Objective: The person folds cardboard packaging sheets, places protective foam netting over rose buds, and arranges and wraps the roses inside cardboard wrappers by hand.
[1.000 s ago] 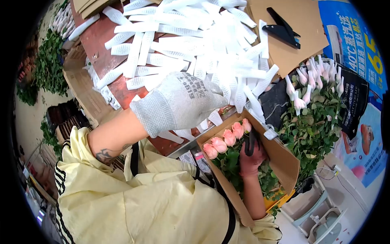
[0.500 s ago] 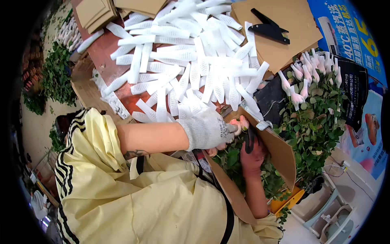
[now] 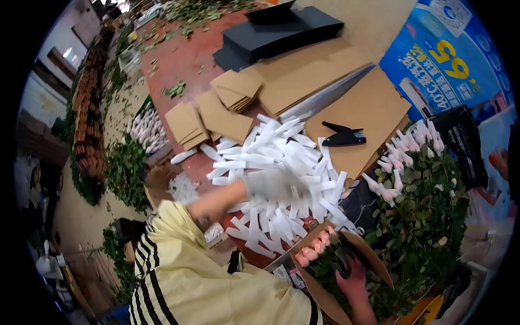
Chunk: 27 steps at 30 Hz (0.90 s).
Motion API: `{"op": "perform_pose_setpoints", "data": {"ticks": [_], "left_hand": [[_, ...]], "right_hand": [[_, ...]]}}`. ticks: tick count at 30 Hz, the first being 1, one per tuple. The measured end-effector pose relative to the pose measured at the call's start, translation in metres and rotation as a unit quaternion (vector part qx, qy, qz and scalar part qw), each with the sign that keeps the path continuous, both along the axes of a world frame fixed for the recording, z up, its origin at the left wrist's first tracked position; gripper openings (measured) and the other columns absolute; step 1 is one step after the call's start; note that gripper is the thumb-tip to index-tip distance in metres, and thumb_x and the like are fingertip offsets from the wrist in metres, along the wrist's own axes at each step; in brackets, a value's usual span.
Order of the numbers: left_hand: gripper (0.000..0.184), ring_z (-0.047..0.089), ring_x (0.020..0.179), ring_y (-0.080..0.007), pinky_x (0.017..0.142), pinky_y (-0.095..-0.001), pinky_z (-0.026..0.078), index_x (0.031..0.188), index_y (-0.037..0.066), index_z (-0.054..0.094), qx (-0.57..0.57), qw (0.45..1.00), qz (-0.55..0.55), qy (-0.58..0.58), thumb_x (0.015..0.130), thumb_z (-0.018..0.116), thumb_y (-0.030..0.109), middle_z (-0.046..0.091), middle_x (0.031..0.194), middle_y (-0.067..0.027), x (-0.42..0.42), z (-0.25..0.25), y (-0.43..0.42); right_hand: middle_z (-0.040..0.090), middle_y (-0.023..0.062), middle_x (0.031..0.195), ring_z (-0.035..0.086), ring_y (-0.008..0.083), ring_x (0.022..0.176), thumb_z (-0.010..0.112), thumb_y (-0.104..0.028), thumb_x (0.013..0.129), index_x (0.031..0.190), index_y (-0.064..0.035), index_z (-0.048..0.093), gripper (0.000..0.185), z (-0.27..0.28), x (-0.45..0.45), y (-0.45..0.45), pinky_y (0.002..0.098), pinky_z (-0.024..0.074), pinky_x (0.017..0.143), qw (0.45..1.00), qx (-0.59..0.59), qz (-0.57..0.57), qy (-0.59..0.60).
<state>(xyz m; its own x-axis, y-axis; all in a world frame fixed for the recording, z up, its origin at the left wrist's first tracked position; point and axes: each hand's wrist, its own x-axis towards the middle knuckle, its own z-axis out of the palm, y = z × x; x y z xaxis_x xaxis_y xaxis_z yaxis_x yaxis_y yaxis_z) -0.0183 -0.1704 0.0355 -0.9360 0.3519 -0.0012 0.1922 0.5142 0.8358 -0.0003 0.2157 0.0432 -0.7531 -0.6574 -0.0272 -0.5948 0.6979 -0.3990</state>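
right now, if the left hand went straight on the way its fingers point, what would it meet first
Most likely the white sleeves lying just beyond it, toward picture right. The left hand is blurred and its height above them is unclear, so it might pass over without touching.

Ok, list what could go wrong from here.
The grey-gloved left hand, blurred by motion, is over a loose heap of white tubular sleeves and might scatter some.
The pink rose heads sit exposed in the folded brown cardboard wrap, close to the reddish-gloved right hand; they could get bruised.
The black hinged stapler-like tool lies beside the heap and could be knocked.
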Motion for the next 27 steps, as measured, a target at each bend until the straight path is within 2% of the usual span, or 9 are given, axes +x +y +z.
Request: {"op": "perform_pose_setpoints", "data": {"ticks": [2,3,4,5,15,17,18,21,27], "left_hand": [[0.036,0.065,0.082,-0.0267,0.076,-0.0353,0.052,0.112,0.011,0.062,-0.274,0.943,0.191,0.001,0.076,0.060,0.012,0.065,0.100,-0.0130,-0.057,0.027,-0.053],[0.040,0.062,0.094,-0.0279,0.083,-0.0363,0.049,0.116,0.011,0.058,-0.374,0.893,0.252,-0.013,0.077,0.057,0.012,0.063,0.106,-0.0140,-0.086,0.026,-0.070],[0.046,0.054,0.111,-0.0253,0.092,-0.0359,0.043,0.123,0.017,0.053,-0.388,0.871,0.240,0.179,0.079,0.061,0.030,0.056,0.121,-0.0118,-0.109,-0.010,-0.108],[0.055,0.045,0.122,-0.0264,0.099,-0.0362,0.038,0.125,0.015,0.050,-0.482,0.832,0.238,0.137,0.075,0.066,0.032,0.046,0.132,-0.0129,-0.127,-0.018,-0.122],[0.066,0.052,0.113,-0.0297,0.095,-0.0383,0.041,0.127,0.008,0.048,-0.494,0.858,0.030,-0.139,0.071,0.068,0.038,0.047,0.130,-0.0146,-0.169,0.044,-0.087],[0.068,0.051,0.113,-0.0329,0.095,-0.0387,0.041,0.125,0.004,0.049,-0.321,0.922,0.050,0.212,0.070,0.068,0.039,0.049,0.127,-0.0170,-0.174,0.021,-0.049],[0.072,0.051,0.111,-0.0360,0.096,-0.0391,0.040,0.125,0.001,0.048,-0.304,0.916,0.079,0.248,0.069,0.067,0.042,0.051,0.122,-0.0192,-0.178,0.015,-0.023],[0.067,0.055,0.106,-0.0306,0.090,-0.0378,0.044,0.125,0.007,0.050,-0.410,0.906,0.092,0.055,0.066,0.066,0.033,0.058,0.111,-0.0158,-0.191,0.007,0.034],[0.053,0.057,0.095,-0.0309,0.082,-0.0404,0.046,0.113,0.008,0.055,-0.393,0.911,0.053,0.113,0.064,0.065,0.026,0.059,0.098,-0.0139,-0.163,0.034,0.031]], "right_hand": [[0.056,0.0149,0.113,0.055,0.0353,0.098,0.069,-0.018,0.068,0.112,-0.0087,0.058,0.046,0.011,0.001,0.004,0.0430,0.0455,0.084,1.000,-0.014,0.002,-0.027],[0.056,0.0153,0.112,0.055,0.0362,0.096,0.070,-0.018,0.068,0.112,-0.0090,0.058,0.047,0.017,0.000,0.008,0.0435,0.0458,0.083,0.998,-0.021,0.022,-0.058],[0.056,0.0153,0.112,0.055,0.0362,0.096,0.070,-0.018,0.068,0.112,-0.0090,0.058,0.047,0.016,0.001,0.011,0.0435,0.0458,0.083,0.998,-0.018,0.017,-0.052],[0.057,0.0159,0.109,0.055,0.0367,0.096,0.070,-0.018,0.068,0.112,-0.0081,0.057,0.047,0.009,0.001,0.009,0.0436,0.0457,0.083,0.997,-0.026,-0.006,-0.076],[0.057,0.0180,0.108,0.054,0.0375,0.100,0.071,-0.018,0.069,0.111,-0.0045,0.057,0.047,-0.036,-0.004,0.034,0.0428,0.0445,0.086,0.977,-0.054,-0.078,-0.189],[0.057,0.0164,0.110,0.053,0.0364,0.101,0.070,-0.018,0.070,0.111,-0.0056,0.058,0.044,-0.037,0.001,0.034,0.0420,0.0433,0.089,0.973,-0.072,-0.088,-0.203],[0.057,0.0164,0.110,0.053,0.0364,0.101,0.070,-0.018,0.070,0.111,-0.0056,0.058,0.044,-0.034,0.001,0.031,0.0420,0.0433,0.089,0.973,-0.073,-0.089,-0.201],[0.056,0.0155,0.111,0.053,0.0360,0.102,0.070,-0.019,0.070,0.110,-0.0059,0.058,0.044,-0.019,0.000,0.022,0.0418,0.0430,0.090,0.983,-0.071,-0.085,-0.149],[0.056,0.0136,0.112,0.053,0.0332,0.104,0.069,-0.019,0.072,0.110,-0.0104,0.060,0.040,-0.021,-0.001,0.032,0.0409,0.0433,0.089,0.985,-0.064,-0.028,-0.156]]}}
